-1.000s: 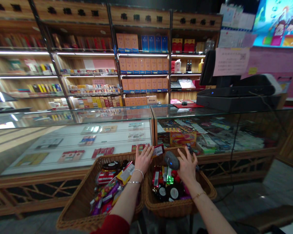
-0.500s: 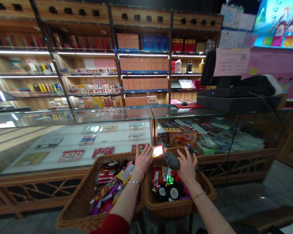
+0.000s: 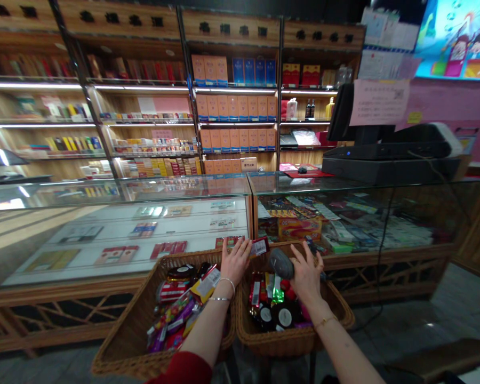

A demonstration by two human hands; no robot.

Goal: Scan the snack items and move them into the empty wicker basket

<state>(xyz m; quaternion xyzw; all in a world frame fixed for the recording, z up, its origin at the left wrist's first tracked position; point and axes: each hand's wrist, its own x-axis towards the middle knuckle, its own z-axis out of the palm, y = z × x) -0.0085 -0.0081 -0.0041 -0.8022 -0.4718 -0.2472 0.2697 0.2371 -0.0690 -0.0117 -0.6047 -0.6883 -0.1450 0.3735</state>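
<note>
My left hand [image 3: 237, 260] is closed on a small dark red packet [image 3: 258, 247] with a white barcode label turned toward the scanner. In my right hand [image 3: 306, 271] is a grey handheld barcode scanner [image 3: 281, 263], its head pointing left at the packet a short way off. Below my left arm stands a wicker basket [image 3: 118, 325] holding several wrapped sweets, among them a yellow packet with a barcode [image 3: 206, 285]. A second wicker basket [image 3: 278, 348], under my right hand, contains round black packs [image 3: 285, 316] and red and green wrapped sweets.
Behind the baskets runs a glass display counter [image 3: 184, 197] with flat packs inside. A monitor [image 3: 341, 112] and a black till [image 3: 388, 168] stand on its right part, and a cable [image 3: 381, 250] hangs down its front. Shelves with orange boxes [image 3: 234, 108] line the back wall.
The bright light that lit up the packet's label is gone, and its barcode now shows. Both hands stay nearly in place. The hanging cable has shifted slightly.
</note>
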